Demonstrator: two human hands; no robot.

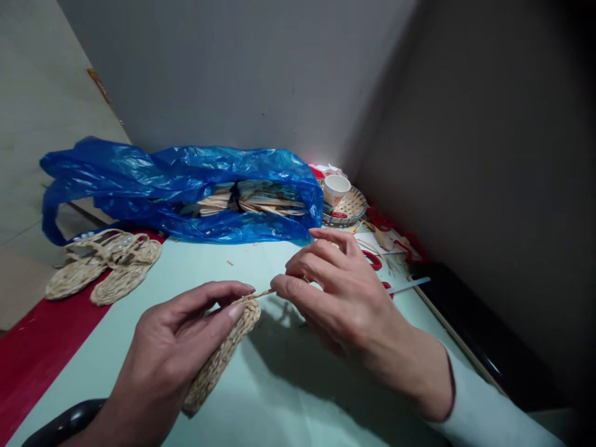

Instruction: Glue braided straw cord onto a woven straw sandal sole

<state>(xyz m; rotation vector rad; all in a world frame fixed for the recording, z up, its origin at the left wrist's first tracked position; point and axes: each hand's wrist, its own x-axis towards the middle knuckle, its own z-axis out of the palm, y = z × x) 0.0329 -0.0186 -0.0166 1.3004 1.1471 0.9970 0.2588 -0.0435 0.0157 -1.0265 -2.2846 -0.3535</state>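
Note:
My left hand point(181, 347) grips a woven straw sole point(223, 357), thumb on top near its upper end. From that end a thin twisted straw strand point(265, 292) runs across to my right hand point(339, 292). The thumb and forefinger of that hand pinch the strand; its other fingers are curled or lifted. The sole is tilted above the pale green table covering point(279, 403), and my left hand hides part of it.
A blue plastic bag point(153, 180) holds a tied straw bundle point(261, 200). Two woven straw sandals point(123, 273) lie at left on a red strip point(51, 335). Behind my right hand are a paper cup point(336, 188), a round basket point(356, 202) and red-handled scissors point(372, 259). A black object point(479, 329) is at right.

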